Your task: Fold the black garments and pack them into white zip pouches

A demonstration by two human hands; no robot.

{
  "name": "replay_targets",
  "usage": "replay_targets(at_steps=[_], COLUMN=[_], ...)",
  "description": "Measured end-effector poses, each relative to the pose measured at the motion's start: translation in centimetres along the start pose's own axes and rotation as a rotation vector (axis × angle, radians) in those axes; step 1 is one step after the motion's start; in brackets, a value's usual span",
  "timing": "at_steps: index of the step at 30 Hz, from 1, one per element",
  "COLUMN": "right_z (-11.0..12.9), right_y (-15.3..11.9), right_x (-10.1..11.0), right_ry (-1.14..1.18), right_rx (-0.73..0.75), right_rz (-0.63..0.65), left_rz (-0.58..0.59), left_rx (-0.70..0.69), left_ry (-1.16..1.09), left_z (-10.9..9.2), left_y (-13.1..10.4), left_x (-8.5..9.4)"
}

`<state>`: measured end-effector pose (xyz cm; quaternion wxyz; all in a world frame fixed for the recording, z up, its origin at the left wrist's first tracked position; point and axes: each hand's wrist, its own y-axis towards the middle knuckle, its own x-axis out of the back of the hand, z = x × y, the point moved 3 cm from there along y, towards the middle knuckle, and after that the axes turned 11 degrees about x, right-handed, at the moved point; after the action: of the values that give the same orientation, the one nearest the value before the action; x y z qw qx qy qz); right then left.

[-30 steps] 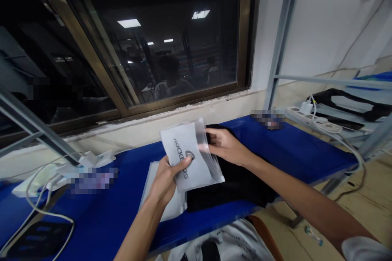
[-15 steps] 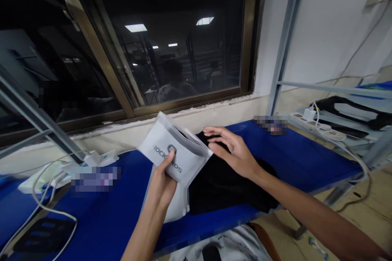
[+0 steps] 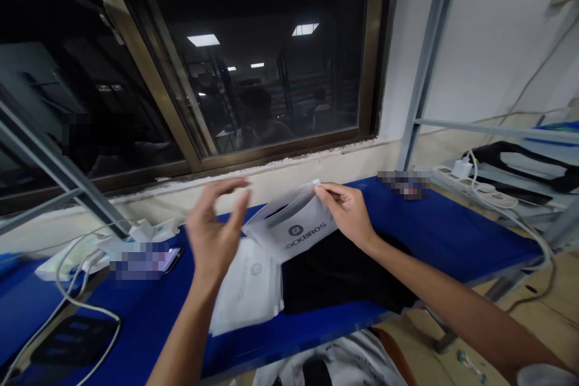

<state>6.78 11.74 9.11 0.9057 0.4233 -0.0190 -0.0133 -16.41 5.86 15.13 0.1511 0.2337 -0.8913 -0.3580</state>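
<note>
Pinched at its upper right corner, a frosted zip bag (image 3: 312, 229) with ROCKBROS lettering hangs from my right hand (image 3: 348, 211). Its mouth gapes a little, and something dark shows inside. My left hand (image 3: 219, 229) is off the bag, to its left, with thumb and fingers apart and slightly blurred. Below the bag, a stack of similar white zip bags (image 3: 248, 289) lies on the blue table surface (image 3: 149, 325). Black folded fabric (image 3: 335, 277) lies beside that stack, partly under my right forearm.
On the left are a phone (image 3: 172, 259), white cables (image 3: 67, 289) and a black slotted object (image 3: 75, 341). A power strip (image 3: 488, 193) with a plugged charger sits on the right. Grey metal posts (image 3: 425, 66) rise at both sides, before a dark window (image 3: 271, 96).
My left hand has let go of the bag and moved up and left. My right hand now grips the bag's corner, and the bag has swung right, uncovering the stack below.
</note>
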Motion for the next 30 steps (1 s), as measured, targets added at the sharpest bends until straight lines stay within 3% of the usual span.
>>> replay_targets(at_steps=[1, 3, 5, 8, 12, 16, 19, 21, 23, 26, 28, 30], right_z=[0.0, 0.2, 0.4, 0.6, 0.5, 0.0, -0.3, -0.7, -1.5, -2.5, -2.8, -3.0], right_y=[0.1, 0.1, 0.1, 0.1, 0.7, 2.0, 2.4, 2.3, 1.9, 1.1, 0.4, 0.3], right_x=[-0.4, -1.1, -1.7, -2.2, -1.8, 0.9, 2.8, 3.2, 2.8, 1.2, 0.2, -0.3], right_ry=[0.003, 0.005, -0.002, -0.025, -0.013, -0.043, -0.110, -0.094, 0.018, 0.239, 0.331, 0.372], right_rx=[0.034, 0.107, 0.165, 0.216, 0.224, 0.226, 0.236, 0.172, 0.007, -0.284, -0.380, -0.400], right_rz=[0.014, 0.042, 0.052, 0.043, -0.039, -0.215, -0.227, -0.142, 0.010, 0.422, 0.660, 0.678], left_rz=[0.197, 0.451, 0.539, 0.525, 0.501, 0.489, 0.454, 0.420, 0.370, 0.327, 0.339, 0.302], left_rx=[-0.047, -0.139, -0.184, -0.149, -0.062, 0.040, 0.157, 0.212, 0.227, 0.209, 0.212, 0.241], left_ry=[0.073, 0.195, 0.287, 0.313, 0.315, 0.440, 0.447, 0.377, 0.283, 0.182, 0.165, 0.124], left_z=[-1.0, -2.2, -2.5, -1.9, -0.5, 1.8, 3.6, 4.5, 5.0, 5.6, 6.2, 7.1], left_y=[0.3, 0.6, 1.0, 1.4, 1.7, 2.5, 3.3, 3.8, 4.5, 5.8, 6.6, 7.0], left_x=[-1.6, -4.7, -6.9, -8.1, -6.5, -2.9, -0.5, 0.1, 0.0, -0.7, -0.9, -0.6])
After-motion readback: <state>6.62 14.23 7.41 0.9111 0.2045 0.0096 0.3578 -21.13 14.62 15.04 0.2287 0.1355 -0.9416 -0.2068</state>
